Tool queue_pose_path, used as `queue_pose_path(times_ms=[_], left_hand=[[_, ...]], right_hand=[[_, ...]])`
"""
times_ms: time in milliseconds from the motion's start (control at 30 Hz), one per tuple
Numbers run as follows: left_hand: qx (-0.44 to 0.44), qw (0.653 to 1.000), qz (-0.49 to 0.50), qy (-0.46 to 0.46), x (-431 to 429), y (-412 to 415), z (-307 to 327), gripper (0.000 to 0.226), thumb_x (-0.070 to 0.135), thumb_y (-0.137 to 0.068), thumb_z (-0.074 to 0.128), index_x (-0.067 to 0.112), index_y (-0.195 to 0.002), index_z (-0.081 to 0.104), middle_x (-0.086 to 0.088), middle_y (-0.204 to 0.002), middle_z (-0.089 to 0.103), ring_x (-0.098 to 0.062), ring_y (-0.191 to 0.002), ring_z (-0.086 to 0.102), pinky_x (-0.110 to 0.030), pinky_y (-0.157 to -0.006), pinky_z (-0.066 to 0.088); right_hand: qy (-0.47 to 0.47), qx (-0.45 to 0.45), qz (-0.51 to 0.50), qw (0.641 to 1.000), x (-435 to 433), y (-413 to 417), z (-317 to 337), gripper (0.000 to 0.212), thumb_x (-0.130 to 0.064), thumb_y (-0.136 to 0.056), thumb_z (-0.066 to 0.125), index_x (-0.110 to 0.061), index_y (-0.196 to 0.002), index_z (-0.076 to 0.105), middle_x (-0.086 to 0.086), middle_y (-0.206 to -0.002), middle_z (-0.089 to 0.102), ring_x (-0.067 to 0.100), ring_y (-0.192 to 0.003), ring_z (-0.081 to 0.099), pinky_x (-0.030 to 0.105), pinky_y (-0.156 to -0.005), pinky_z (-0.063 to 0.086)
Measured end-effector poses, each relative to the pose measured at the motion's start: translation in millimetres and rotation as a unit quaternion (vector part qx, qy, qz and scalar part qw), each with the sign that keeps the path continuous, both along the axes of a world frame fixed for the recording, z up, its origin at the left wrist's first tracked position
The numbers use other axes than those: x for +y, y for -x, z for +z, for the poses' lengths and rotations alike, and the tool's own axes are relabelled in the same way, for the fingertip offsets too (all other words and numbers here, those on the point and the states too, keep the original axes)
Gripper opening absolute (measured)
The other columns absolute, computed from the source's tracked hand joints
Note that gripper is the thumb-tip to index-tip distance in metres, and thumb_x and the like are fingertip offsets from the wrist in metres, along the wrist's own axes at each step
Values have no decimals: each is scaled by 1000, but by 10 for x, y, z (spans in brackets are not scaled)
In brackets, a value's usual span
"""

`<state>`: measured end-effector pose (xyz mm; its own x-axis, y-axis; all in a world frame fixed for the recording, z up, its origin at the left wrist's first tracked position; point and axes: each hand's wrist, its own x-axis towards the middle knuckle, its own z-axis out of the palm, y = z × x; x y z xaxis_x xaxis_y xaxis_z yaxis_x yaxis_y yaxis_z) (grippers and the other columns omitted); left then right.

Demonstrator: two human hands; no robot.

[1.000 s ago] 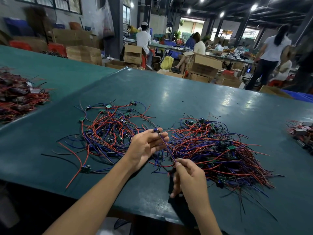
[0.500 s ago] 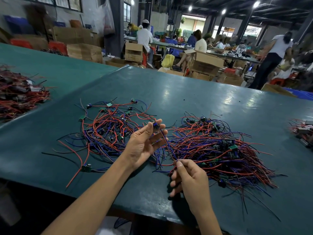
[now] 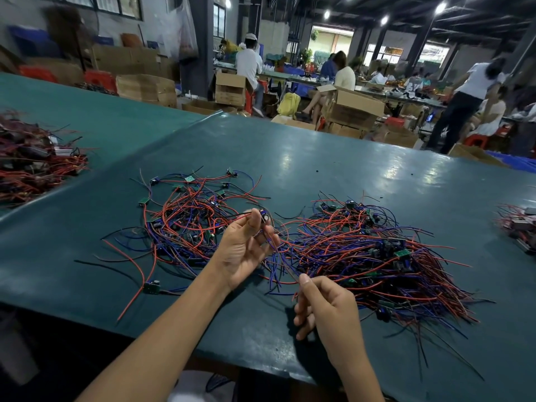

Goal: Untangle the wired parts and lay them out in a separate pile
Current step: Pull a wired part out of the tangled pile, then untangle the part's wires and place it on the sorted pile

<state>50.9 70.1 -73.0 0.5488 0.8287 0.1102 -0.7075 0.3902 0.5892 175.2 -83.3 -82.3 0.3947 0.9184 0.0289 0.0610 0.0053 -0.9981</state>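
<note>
**One wired part held up between two piles**

A dense tangle of red, blue and black wires (image 3: 377, 256), dotted with small green circuit boards, lies on the dark green table covering (image 3: 319, 169). Just left of the tangle, the left hand (image 3: 246, 250) is raised with its palm turned up. Its thumb and fingertips pinch a small blue-and-black wired part (image 3: 264, 216) above the table. Thin leads (image 3: 282, 256) run down from that part toward the near left edge of the tangle. There the right hand (image 3: 327, 309) pinches them between thumb and forefinger, its other fingers curled under. Further left of the tangle, past the left hand, lies a looser spread of the same wired parts (image 3: 185, 216). A stray board with a red wire (image 3: 151, 286) sits at its near side. Far left of the tangle is another heap of red wiring (image 3: 32, 166), and far right a smaller heap (image 3: 519, 224) at the picture's edge. Behind the tangle, beyond the table, stand cardboard boxes (image 3: 352, 107) and several seated and standing people
</note>
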Motion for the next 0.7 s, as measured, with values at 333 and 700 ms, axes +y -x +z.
queue_pose_path(times_ms=[333,700], left_hand=[[98,990,67,71,3,1,8,45,42,-65,83,10,-94,72,2,-58,47,-7,-46,50,-23,-49,54],[42,998,23,34,5,0,11,17,21,-84,79,9,-95,77,0,-68,47,-9,-58,51,-23,-54,47]], right_hand=[[-8,-9,9,1000,-19,13,40,56,-30,-104,51,13,-69,45,20,-55,59,27,-41,55,26,-34,41],[-89,9,-71,993,-235,-51,246,36,-34,-92,64,-8,-67,63,19,-56,60,28,-41,58,30,-32,45]])
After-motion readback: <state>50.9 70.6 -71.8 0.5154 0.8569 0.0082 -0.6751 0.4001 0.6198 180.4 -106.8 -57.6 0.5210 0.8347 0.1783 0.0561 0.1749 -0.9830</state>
